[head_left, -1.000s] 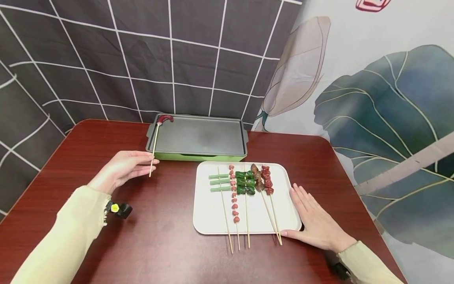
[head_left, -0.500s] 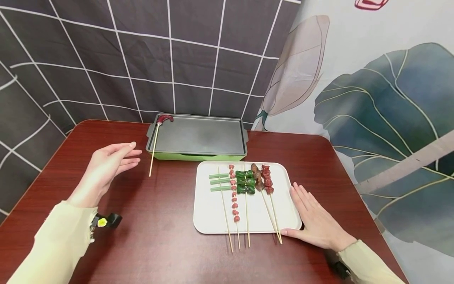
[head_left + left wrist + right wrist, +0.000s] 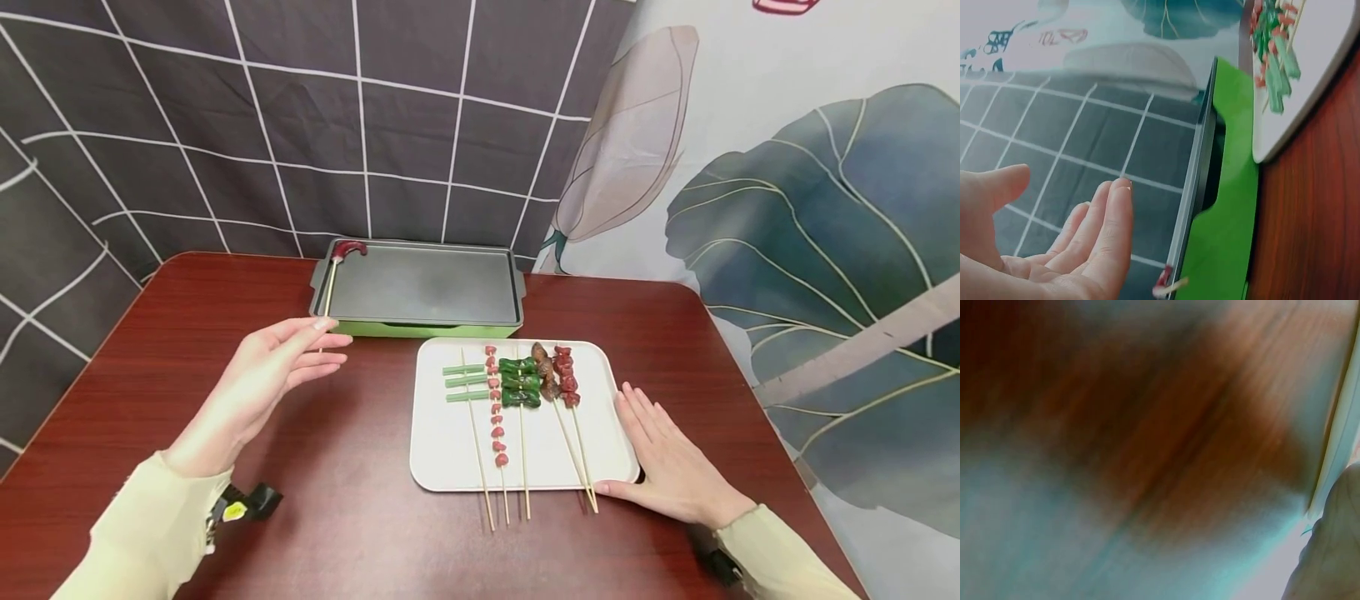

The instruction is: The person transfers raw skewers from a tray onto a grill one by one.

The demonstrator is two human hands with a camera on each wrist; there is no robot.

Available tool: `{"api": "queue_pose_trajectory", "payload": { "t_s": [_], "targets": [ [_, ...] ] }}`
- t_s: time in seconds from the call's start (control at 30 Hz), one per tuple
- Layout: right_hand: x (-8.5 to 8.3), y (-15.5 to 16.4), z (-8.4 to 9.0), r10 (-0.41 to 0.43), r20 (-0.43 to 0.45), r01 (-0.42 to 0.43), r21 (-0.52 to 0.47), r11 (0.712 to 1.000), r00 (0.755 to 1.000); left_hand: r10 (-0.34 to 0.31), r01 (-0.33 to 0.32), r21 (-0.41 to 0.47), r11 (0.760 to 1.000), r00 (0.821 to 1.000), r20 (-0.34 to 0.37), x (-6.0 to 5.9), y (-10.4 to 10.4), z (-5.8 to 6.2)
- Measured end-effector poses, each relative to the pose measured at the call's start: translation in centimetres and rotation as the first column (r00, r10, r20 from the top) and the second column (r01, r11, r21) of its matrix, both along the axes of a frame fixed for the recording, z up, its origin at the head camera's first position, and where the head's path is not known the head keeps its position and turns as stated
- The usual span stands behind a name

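My left hand (image 3: 258,379) hovers open over the table, fingers straight, its tips just in front of the near left corner of the green grill pan (image 3: 420,287). A red sausage skewer (image 3: 341,254) lies on the pan's left edge, its stick partly hidden behind my fingers. My left hand (image 3: 1072,250) holds nothing in the left wrist view. My right hand (image 3: 663,462) lies flat on the table, its fingers against the right edge of the white tray (image 3: 450,450). The tray holds several skewers (image 3: 517,387) of green vegetables and red meat.
The dark red table (image 3: 352,533) carries the pan at the back and the tray in front of it. A grid-patterned dark cloth (image 3: 225,125) and a leaf-print cloth (image 3: 787,208) hang behind. The right wrist view is blurred, showing only table wood (image 3: 1147,425).
My left hand first drew back from the sausage skewer's stick, then moved right and forward toward the pan's corner, staying open. My right hand has stayed put.
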State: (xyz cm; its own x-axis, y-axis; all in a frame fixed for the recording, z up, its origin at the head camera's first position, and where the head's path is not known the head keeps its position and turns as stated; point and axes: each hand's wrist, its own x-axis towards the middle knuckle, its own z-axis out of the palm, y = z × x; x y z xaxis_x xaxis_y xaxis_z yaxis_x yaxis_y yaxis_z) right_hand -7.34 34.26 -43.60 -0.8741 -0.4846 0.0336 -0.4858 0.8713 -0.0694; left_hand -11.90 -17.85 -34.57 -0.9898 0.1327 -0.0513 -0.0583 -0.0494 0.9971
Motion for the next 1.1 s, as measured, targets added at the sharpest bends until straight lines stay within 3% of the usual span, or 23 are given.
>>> {"api": "queue_pose_trajectory", "payload": {
  "t_s": [0.17,0.5,0.87,1.1],
  "targets": [
    [0.1,0.0,0.1,0.004,-0.017,-0.004,0.005,1.0,1.0,-0.051,0.05,-0.028,0.998,0.999,-0.01,0.6,1.6,-0.2],
    [0.1,0.0,0.1,-0.002,0.003,0.002,-0.001,1.0,1.0,-0.122,0.122,0.01,0.992,0.989,0.084,1.5,4.9,-1.8],
    [-0.1,0.1,0.1,-0.027,0.049,0.026,0.011,1.0,0.998,-0.242,0.235,0.064,0.97,0.961,0.134,2.8,7.8,-3.7],
    [-0.1,0.1,0.1,-0.02,0.042,0.019,0.006,1.0,0.999,-0.281,0.269,0.089,0.959,0.942,0.184,3.6,9.1,-4.5]
  ]
}}
